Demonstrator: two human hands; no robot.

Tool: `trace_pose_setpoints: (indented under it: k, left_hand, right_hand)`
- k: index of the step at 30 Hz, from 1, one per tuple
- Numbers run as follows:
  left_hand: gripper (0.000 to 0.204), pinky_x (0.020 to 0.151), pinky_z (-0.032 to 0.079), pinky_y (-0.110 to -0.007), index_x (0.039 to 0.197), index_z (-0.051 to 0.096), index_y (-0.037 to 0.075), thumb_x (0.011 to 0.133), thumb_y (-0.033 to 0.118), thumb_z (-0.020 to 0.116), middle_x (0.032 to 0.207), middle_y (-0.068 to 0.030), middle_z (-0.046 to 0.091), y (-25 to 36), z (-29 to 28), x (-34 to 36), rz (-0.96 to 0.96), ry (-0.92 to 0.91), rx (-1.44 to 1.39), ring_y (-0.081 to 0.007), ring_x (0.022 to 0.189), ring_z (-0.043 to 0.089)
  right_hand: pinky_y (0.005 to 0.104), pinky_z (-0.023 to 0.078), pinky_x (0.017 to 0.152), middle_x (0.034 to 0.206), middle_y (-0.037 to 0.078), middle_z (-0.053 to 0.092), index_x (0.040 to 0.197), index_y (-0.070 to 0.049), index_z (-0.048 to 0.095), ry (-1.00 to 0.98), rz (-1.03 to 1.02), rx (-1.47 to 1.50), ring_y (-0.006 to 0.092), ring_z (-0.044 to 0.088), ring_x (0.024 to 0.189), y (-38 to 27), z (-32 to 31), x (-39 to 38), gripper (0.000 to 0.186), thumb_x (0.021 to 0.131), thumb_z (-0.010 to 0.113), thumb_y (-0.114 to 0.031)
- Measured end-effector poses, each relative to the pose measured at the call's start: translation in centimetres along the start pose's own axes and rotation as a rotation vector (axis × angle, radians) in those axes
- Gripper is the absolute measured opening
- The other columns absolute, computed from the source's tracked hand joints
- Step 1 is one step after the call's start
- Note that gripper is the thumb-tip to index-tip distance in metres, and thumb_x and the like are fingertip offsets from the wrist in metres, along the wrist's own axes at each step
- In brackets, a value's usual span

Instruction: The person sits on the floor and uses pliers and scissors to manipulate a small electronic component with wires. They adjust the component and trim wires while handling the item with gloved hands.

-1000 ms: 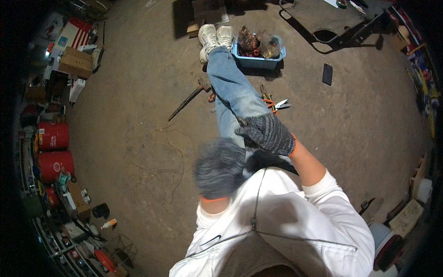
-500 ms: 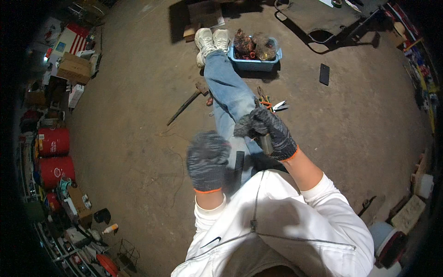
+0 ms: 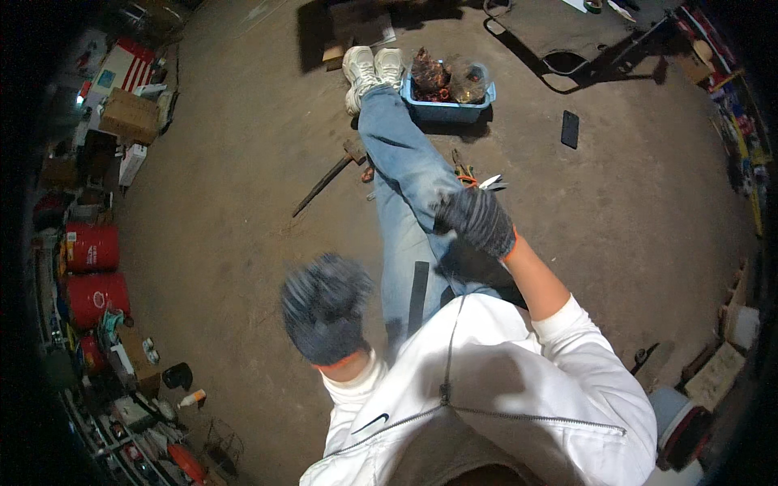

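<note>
Both my hands wear dark grey knit gloves with orange cuffs. My left hand (image 3: 327, 310) is off to the left of my legs, smeared by motion, so its fingers cannot be read. Over my thigh, my right hand (image 3: 480, 222) is curled closed with its fingertips turned left and down; whatever it may hold is hidden beneath the glove. A dark flat strip (image 3: 418, 293) lies along my blue jeans (image 3: 405, 154). Just beyond my right hand, pliers with orange handles (image 3: 464, 172) and a pair of silver snips (image 3: 491, 183) rest on the floor.
A hammer (image 3: 327, 183) lies left of my legs. By my shoes (image 3: 363, 77) stands a blue bin (image 3: 447, 115) holding bagged scrap. Right of it are a black phone (image 3: 570, 130) and a metal-framed table (image 3: 559, 69). Red drums (image 3: 97, 297) and clutter line the left side.
My left hand has swung left and down, away from my right. My right hand has turned over and shifted slightly; the dark cylindrical tool it gripped no longer shows.
</note>
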State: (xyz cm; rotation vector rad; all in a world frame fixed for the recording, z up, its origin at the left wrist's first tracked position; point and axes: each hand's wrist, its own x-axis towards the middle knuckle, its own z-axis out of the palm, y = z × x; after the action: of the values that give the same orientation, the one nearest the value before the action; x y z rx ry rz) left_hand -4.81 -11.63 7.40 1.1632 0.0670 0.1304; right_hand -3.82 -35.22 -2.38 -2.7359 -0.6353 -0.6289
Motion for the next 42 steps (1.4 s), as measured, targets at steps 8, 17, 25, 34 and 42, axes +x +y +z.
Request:
trace_pose_setpoints:
  k: [8,17,25,34,42]
  left_hand:
    - [0.032,0.044,0.026,-0.026,0.06,0.039,0.013,0.089,0.024,0.045,0.054,0.0003,0.036,-1.5,-3.2,6.8,-0.503,0.0,-0.771,-0.0132,0.043,0.028]
    - [0.033,0.042,0.025,-0.027,0.058,0.04,0.014,0.09,0.024,0.042,0.053,0.001,0.035,0.2,-4.5,3.9,-0.477,0.218,-0.669,-0.0127,0.042,0.027]
    - [0.031,0.049,0.026,-0.029,0.062,0.04,0.014,0.09,0.025,0.043,0.058,0.0004,0.035,2.2,-5.5,4.2,-0.259,-0.134,-0.743,-0.0131,0.05,0.03]
    - [0.03,0.049,0.029,-0.03,0.063,0.043,0.014,0.091,0.025,0.042,0.058,0.0007,0.039,1.8,-8.3,3.2,-0.268,0.09,-0.671,-0.0142,0.051,0.034]
    - [0.017,0.084,0.042,-0.035,0.097,0.058,-0.002,0.086,0.011,0.054,0.095,-0.012,0.059,0.0,-10.8,6.4,0.229,-0.024,0.746,-0.0212,0.088,0.055]
  right_hand:
    - [0.0273,0.045,0.061,0.069,0.004,0.057,0.096,-0.004,0.055,0.289,0.229,0.594,0.018,0.057,0.064,-0.2,-2.9,-0.9,0.014,0.083,0.055,-0.011]
    - [0.0362,0.048,0.062,0.075,0.011,0.059,0.078,-0.007,0.054,0.896,0.981,1.614,0.0226,0.058,0.068,4.0,-1.0,-0.4,0.028,0.093,0.044,-0.028]
    - [0.0332,0.046,0.055,0.073,0.009,0.059,0.116,-0.006,0.049,0.067,0.089,0.122,0.0247,0.057,0.062,2.4,0.5,-0.2,0.037,0.08,0.054,-0.008]
    - [0.037,0.043,0.052,0.072,0.013,0.055,0.115,-0.003,0.047,0.023,0.107,-0.019,0.0277,0.056,0.06,1.7,2.5,0.3,0.039,0.077,0.054,-0.01]
    - [0.0299,0.047,0.048,0.061,0.007,0.057,0.071,-0.005,0.054,0.443,1.096,1.31,0.0189,0.061,0.055,2.0,0.6,2.1,0.032,0.092,0.047,-0.029]
